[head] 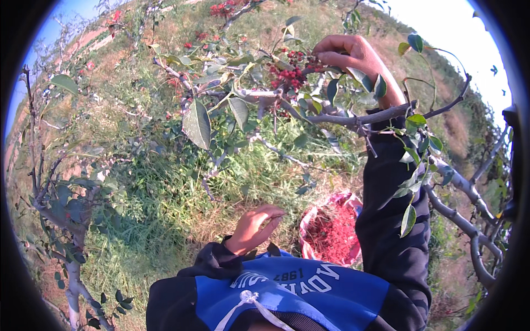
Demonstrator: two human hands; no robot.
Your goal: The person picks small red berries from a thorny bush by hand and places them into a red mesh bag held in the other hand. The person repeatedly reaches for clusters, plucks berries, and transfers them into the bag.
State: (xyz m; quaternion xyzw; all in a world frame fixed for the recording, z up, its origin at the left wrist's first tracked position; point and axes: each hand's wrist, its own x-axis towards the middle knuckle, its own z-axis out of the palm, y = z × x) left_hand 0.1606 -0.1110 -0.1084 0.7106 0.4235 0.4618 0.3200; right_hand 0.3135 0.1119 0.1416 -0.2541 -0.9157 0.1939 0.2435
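Observation:
My right hand (352,51) reaches up to the right end of a cluster of small red berries (290,76), which look like Sichuan peppercorns. Its thumb and forefinger are pinched on the edge of that cluster. The berries grow on a grey woody branch (339,120) with green leaves (197,124). Low before my chest is my left hand (256,225), fingers loosely curled, a gap between them and the thumb, and no object visible in it. To its right, a pink-rimmed bag (305,231) on the ground holds a heap of picked red berries (333,233).
Bare forked limbs (459,219) rise close by my right arm. Another grey-stemmed tree (73,285) stands at the lower left. Grass and weeds (165,198) cover the ground. More red berries (223,9) show at the top, and a twig (285,155) crosses below the main branch.

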